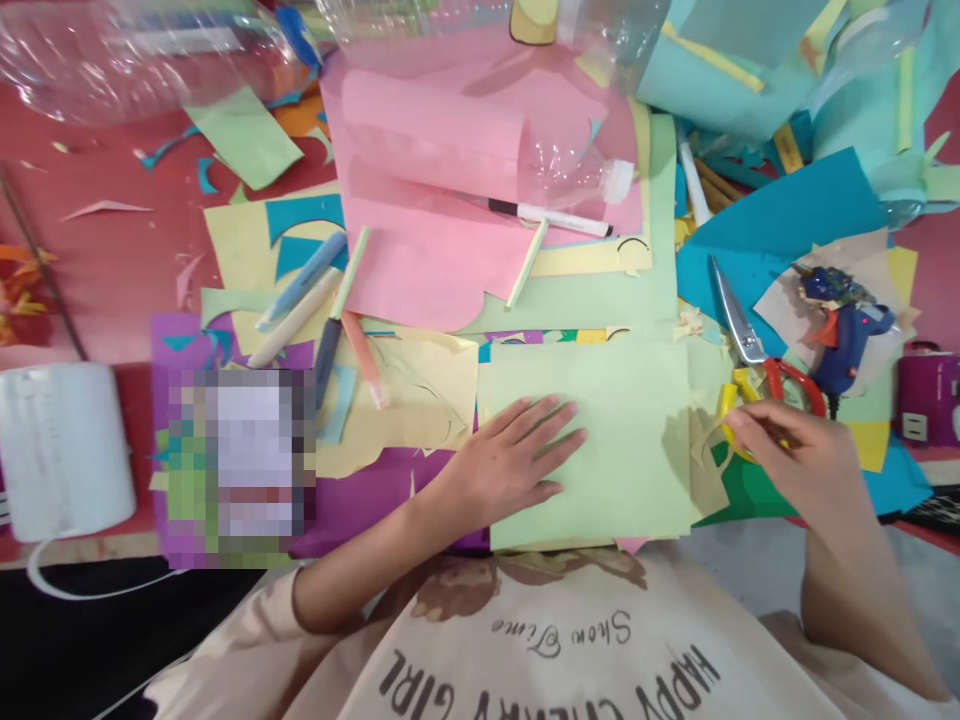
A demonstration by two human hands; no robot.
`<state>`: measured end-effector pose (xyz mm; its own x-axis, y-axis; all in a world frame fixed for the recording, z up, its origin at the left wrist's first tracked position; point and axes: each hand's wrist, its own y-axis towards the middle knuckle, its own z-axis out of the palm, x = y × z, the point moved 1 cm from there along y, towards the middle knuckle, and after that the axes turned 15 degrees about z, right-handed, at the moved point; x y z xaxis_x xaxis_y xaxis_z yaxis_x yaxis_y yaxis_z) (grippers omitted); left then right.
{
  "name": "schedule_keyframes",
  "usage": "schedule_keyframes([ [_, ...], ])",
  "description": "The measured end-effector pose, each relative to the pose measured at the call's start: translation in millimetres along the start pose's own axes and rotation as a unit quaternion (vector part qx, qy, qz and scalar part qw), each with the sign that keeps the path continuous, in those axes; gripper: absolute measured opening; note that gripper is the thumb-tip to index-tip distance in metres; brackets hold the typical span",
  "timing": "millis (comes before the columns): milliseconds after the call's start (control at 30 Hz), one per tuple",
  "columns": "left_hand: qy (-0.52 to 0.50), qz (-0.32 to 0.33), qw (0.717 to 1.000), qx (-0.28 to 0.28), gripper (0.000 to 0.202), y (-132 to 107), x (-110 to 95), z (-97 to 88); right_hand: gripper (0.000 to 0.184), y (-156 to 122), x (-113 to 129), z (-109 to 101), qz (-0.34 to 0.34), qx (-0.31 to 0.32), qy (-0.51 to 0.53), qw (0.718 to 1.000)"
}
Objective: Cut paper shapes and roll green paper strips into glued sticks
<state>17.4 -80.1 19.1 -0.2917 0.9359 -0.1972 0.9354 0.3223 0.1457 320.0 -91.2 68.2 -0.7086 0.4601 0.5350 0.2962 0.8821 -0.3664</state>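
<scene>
My left hand (pixel 514 460) lies flat, fingers spread, on a pale green sheet of paper (pixel 622 430) at the table's near edge. To the right of that sheet, my right hand (pixel 799 450) is closed in a pinch. A thin, curved paper strip (pixel 705 430) shows at its fingertips. Just behind these fingers is a yellow handle-like thing (pixel 727 400), partly hidden. Scissors with red handles (pixel 772 372) lie beyond the right hand, blades pointing away. Under and beside the green sheet are more paper pieces, including a purple sheet (pixel 360 500).
A pink-wrapped plastic bottle (pixel 450 140) lies at the back with a marker (pixel 566 217) before it. A blue glue gun (pixel 851 340) rests at right. A white roll (pixel 64 450) stands at left near a blurred-out patch. Pens and paper scraps lie around.
</scene>
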Motion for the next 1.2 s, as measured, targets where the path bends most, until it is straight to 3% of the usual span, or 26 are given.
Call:
schedule_keyframes([
  [100, -0.004, 0.028, 0.999, 0.034, 0.050, 2, 1, 3.6, 0.015, 11, 11, 0, -0.096, -0.065, -0.044, 0.992],
  [233, 0.003, 0.016, 0.999, 0.044, 0.050, 5, 3, 3.2, 0.017, 35, 37, 21, -0.272, -0.056, -0.106, 0.955],
  [300, 0.005, 0.011, 0.999, 0.040, 0.050, 5, 3, 3.5, 0.027, 45, 50, 36, -0.310, -0.040, -0.156, 0.937],
  [500, 0.013, 0.012, 1.000, 0.012, 0.051, 4, 3, 7.1, 0.030, 54, 73, 63, -0.336, 0.001, -0.219, 0.916],
  [733, 0.030, -0.008, 1.000, -0.004, 0.051, 4, 4, 6.6, 0.025, 43, 78, 58, -0.383, -0.053, -0.170, 0.906],
  [1000, 0.027, -0.052, 0.998, -0.025, 0.048, 1, 12, 2.7, 0.040, 27, 70, 64, -0.436, -0.058, -0.156, 0.884],
  [1200, 0.030, -0.051, 0.997, -0.056, 0.040, 2, 13, -4.6, 0.057, 15, 60, 74, -0.420, -0.046, -0.173, 0.890],
])
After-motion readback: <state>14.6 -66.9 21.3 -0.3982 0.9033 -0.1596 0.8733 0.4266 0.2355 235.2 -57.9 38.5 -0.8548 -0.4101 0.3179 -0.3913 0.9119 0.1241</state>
